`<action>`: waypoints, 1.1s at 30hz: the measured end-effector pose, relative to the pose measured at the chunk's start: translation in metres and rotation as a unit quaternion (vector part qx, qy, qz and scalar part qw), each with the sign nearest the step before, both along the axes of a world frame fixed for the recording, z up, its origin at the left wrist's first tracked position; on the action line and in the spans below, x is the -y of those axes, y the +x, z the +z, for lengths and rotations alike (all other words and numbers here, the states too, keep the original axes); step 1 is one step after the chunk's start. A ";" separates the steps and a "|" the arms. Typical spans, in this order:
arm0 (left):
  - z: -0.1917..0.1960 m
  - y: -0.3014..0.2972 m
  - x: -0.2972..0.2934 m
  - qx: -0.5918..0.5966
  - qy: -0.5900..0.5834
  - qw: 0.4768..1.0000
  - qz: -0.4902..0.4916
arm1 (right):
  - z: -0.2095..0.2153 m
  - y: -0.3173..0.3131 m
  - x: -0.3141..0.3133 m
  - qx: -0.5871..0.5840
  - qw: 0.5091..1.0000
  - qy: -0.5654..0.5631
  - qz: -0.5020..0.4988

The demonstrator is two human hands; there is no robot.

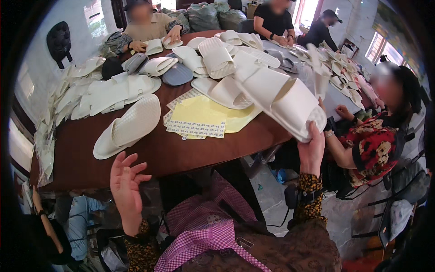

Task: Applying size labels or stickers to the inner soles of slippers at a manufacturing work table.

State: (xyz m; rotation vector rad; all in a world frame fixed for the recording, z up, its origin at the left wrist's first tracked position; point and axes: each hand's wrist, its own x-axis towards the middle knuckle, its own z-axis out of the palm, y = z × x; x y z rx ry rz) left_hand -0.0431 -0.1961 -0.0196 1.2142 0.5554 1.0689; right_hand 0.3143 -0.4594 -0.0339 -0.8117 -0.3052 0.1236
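My right hand (311,147) grips a pair of white slide slippers (283,97) by one end, the two nested together and raised over the table's right edge. My left hand (128,183) is empty in front of the table, palm up with fingers apart. Just beyond its fingertips lies a single white slipper (129,124) with a textured footbed. Sheets of small printed stickers (195,129) and yellow paper (199,110) lie between that slipper and the held pair. Another white slipper (224,93) rests behind the papers.
The brown table (181,158) bears piles of white slippers (122,90), a grey-blue slipper (177,74) and clear-bagged slippers (47,131) along its left edge. Co-workers sit around it; one in a red patterned shirt (378,147) is close on my right. Full sacks (202,17) stand behind.
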 end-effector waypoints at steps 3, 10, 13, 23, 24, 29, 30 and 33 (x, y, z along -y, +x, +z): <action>-0.005 -0.013 -0.012 -0.003 -0.008 1.000 0.025 | -0.008 0.028 0.006 0.026 0.994 -0.060 -0.088; -0.020 -0.027 -0.041 0.007 -0.075 0.996 0.047 | -0.031 0.090 -0.009 -0.008 0.997 -0.032 -0.066; -0.027 -0.028 -0.048 0.026 -0.097 0.994 0.044 | -0.029 0.127 -0.025 -0.033 0.996 0.000 -0.086; -0.030 -0.024 -0.066 0.069 -0.167 0.983 0.020 | -0.040 0.238 -0.056 -0.114 0.989 -0.028 -0.091; -0.029 -0.024 -0.065 0.075 -0.162 0.984 0.023 | -0.043 0.243 -0.055 -0.112 0.990 -0.027 -0.086; -0.026 -0.021 -0.064 0.074 -0.176 0.982 0.000 | -0.065 0.272 -0.062 -0.126 0.987 -0.086 -0.039; -0.027 -0.021 -0.064 0.074 -0.178 0.981 0.002 | -0.071 0.278 -0.063 -0.121 0.989 -0.081 -0.033; -0.027 -0.021 -0.063 0.067 -0.176 0.982 0.003 | -0.085 0.297 -0.058 -0.122 0.964 -0.227 -0.064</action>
